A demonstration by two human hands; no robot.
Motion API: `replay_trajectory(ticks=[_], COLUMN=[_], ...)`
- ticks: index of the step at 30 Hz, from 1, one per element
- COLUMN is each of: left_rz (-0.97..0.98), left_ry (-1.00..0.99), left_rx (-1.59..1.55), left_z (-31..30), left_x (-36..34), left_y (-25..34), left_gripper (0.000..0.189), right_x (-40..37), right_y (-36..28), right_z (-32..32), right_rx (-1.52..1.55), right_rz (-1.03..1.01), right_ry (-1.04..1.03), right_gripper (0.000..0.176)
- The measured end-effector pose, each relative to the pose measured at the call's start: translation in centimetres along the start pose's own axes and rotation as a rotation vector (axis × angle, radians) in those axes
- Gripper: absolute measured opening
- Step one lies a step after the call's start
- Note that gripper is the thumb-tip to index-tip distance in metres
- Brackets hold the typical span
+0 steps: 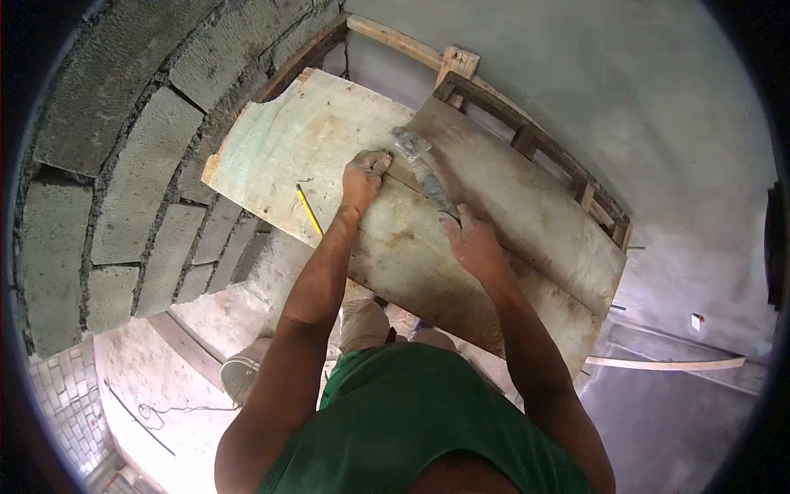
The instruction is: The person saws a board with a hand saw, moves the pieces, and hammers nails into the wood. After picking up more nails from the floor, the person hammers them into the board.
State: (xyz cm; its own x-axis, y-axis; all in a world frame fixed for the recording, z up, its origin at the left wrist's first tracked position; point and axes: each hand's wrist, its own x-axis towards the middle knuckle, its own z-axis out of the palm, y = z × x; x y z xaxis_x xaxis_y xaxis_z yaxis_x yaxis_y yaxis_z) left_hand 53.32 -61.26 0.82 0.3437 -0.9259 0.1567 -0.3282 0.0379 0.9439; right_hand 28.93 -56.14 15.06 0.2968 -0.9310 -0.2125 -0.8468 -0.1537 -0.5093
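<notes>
My right hand [475, 243] is wrapped around the lower end of a hammer [429, 183] with a worn grey handle. The hammer's head lies toward the far side, just right of my left hand [364, 177]. Pinched together, the left fingers rest over the pale board [288, 140], near the edge of a second board [518, 189] that overlaps it. Whatever sits between those fingertips is too small to make out. A yellow pencil [309, 209] lies on the pale board, left of my left forearm.
A rough block wall [140, 181] rises at the left, and a plastered wall [592, 90] stands behind and right. Wooden framing [527, 136] runs along the boards' far edge. Below are a bucket [239, 377] and a thin wooden strip [666, 363].
</notes>
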Motion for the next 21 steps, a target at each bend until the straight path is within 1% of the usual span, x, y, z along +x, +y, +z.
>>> replay_trajectory(ticks=[1,2,3,5,9,11,13,14,15,17,18,19,20,21], left_rz=[0.069,0.068,0.066,0.066,0.102,0.124,0.073,0.085,0.121,0.136,-0.137,-0.407,-0.41,-0.321], left_ry=[0.012,0.013,0.014,0.025,0.009,0.017,0.011,0.019,0.054,0.085,0.089,0.093,0.093,0.089], left_rx=[0.068,0.065,0.121,0.177,0.115,0.092,0.16,0.161,0.141,0.125,-0.143,-0.411,-0.411,-0.266], left_z=[0.1,0.0,-0.2,-0.4,-0.6,-0.3,-0.1,0.0,-0.1,-0.3,-0.6,-0.8,-0.6,-0.1], left_x=[0.1,-0.1,-0.4,0.0,-0.2,-0.3,-0.2,0.3,0.2,-0.5,-0.5,-0.4,-0.1,0.1], left_y=[-0.1,0.4,1.3,2.2,1.9,1.7,1.5,1.5,1.3,1.3,1.9,2.6,1.7,0.2], left_gripper=[0.022,0.022,0.022,0.022,0.02,0.019,0.018,0.018,0.018,0.018,0.019,0.019,0.019,0.02], right_x=[0.4,0.6,0.7,1.4,0.4,0.8,2.5,3.5,3.5,1.9,1.2,0.4,0.4,0.4], right_y=[-0.2,-0.5,-0.2,-0.4,-1.9,-1.1,1.8,2.5,0.9,-1.9,-2.6,-3.0,-2.0,-0.9], right_z=[-0.1,-0.2,-0.1,-0.2,-1.2,0.0,1.3,1.5,0.3,-2.2,-2.7,-3.1,-2.1,-1.2], right_rx=[-0.022,-0.045,-0.047,-0.051,-0.067,-0.146,-0.122,-0.098,-0.1,-0.029,-0.028,0.075,0.125,0.175], right_rz=[0.01,0.019,0.02,-0.105,-0.04,-0.013,-0.034,-0.06,-0.067,0.007,0.01,-0.055,-0.088,-0.122], right_ry=[-0.063,-0.127,-0.126,-0.037,-0.064,-0.035,-0.041,-0.044,-0.044,0.012,0.001,0.054,0.085,0.114], right_gripper=[0.054,0.056,0.056,0.056,0.055,0.052,0.053,0.054,0.054,0.053,0.053,0.054,0.054,0.054])
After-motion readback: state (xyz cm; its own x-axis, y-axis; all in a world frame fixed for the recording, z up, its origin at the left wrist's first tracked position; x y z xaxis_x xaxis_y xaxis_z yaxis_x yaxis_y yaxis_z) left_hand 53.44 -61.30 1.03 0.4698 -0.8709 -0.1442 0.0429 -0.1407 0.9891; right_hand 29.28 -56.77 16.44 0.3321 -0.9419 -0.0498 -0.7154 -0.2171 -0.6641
